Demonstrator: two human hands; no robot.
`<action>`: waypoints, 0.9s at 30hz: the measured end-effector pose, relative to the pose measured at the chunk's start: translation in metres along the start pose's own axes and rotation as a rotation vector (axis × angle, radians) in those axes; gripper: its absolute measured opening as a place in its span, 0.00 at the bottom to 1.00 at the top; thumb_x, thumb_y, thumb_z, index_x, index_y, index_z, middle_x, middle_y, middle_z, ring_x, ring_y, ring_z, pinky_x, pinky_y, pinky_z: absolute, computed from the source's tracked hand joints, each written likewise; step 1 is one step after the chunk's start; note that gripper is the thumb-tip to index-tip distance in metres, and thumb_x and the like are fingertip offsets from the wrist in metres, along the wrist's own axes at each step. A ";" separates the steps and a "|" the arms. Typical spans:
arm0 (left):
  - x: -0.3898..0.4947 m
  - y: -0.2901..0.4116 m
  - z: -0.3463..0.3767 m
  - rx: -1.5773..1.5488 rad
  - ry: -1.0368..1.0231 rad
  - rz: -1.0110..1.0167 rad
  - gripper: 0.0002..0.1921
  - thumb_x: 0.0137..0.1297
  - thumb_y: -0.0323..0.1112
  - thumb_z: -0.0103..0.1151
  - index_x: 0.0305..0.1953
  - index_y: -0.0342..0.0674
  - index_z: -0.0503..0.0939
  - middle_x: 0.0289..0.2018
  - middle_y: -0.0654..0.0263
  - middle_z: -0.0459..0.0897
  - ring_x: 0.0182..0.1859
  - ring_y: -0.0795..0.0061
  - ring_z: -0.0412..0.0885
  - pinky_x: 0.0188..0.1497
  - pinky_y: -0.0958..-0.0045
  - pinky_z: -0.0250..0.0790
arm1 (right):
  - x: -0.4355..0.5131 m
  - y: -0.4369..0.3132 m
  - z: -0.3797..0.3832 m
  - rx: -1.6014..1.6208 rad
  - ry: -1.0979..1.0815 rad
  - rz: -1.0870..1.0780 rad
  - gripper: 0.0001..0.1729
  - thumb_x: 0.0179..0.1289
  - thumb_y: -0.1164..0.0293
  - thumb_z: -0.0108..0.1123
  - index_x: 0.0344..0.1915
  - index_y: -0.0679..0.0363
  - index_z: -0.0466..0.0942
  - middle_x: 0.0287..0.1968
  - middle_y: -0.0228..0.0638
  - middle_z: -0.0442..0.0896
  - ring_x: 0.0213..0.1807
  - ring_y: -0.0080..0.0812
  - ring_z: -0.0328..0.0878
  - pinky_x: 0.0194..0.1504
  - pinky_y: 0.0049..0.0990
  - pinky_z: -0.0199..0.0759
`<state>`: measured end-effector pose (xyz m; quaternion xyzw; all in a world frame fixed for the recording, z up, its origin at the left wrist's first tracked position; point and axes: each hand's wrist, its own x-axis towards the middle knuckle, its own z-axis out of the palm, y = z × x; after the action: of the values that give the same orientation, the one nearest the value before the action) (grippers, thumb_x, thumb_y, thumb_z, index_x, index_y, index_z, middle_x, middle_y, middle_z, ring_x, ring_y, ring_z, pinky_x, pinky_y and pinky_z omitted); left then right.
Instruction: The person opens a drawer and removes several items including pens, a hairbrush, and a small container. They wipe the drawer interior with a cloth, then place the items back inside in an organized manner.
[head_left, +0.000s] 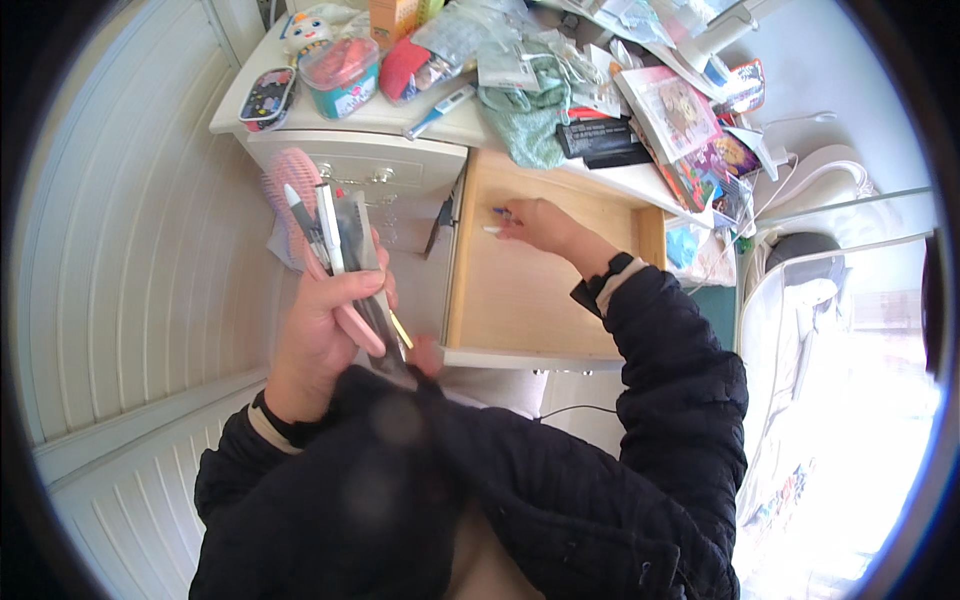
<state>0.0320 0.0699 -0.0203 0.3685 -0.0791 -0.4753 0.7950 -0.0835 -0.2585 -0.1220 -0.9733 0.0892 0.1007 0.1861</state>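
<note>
My left hand (319, 330) grips a bundle. In it are a pink hairbrush (295, 169), a white pen (330, 229), a grey-and-white pen (301, 214) and a dark, partly see-through flat strip (358, 232). A thin yellow stick (401, 328) shows below the fingers. Inside the pulled-out wooden drawer (525, 315), my right hand (540, 225) reaches down with its fingertips closed around a small blue item (501, 212). A short white piece (491, 229) shows beside the fingertips; whether it is held is unclear.
The white desktop (225, 105) above the drawer holds a pencil tin (268, 97), a lidded tub (341, 79), a digital thermometer (439, 111), a green cloth pouch (529, 120), a black box (596, 139) and stacked books (671, 112). A cabinet door (420, 180) stands left of the drawer.
</note>
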 end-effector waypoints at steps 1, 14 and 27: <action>-0.001 0.001 -0.002 0.005 0.007 0.005 0.24 0.56 0.22 0.59 0.56 0.38 0.69 0.36 0.63 0.74 0.35 0.70 0.76 0.39 0.65 0.71 | -0.002 -0.002 0.000 -0.012 -0.022 0.000 0.21 0.64 0.57 0.64 0.44 0.64 0.78 0.41 0.51 0.85 0.43 0.54 0.82 0.45 0.44 0.75; -0.009 0.019 -0.021 -0.043 0.037 0.075 0.23 0.56 0.23 0.60 0.55 0.38 0.70 0.37 0.64 0.75 0.35 0.70 0.77 0.40 0.64 0.72 | -0.063 -0.104 -0.124 0.284 0.022 0.032 0.15 0.76 0.64 0.51 0.48 0.67 0.67 0.37 0.47 0.82 0.37 0.45 0.80 0.42 0.39 0.72; -0.028 0.047 -0.056 -0.041 0.059 0.173 0.23 0.53 0.24 0.62 0.53 0.38 0.71 0.34 0.65 0.76 0.35 0.68 0.79 0.38 0.63 0.73 | 0.043 -0.202 -0.181 0.927 0.076 0.033 0.11 0.76 0.61 0.53 0.44 0.57 0.69 0.30 0.22 0.68 0.28 0.13 0.61 0.24 0.15 0.49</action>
<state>0.0767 0.1340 -0.0226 0.3578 -0.0777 -0.3954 0.8424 0.0297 -0.1482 0.1022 -0.7888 0.1473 0.0173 0.5966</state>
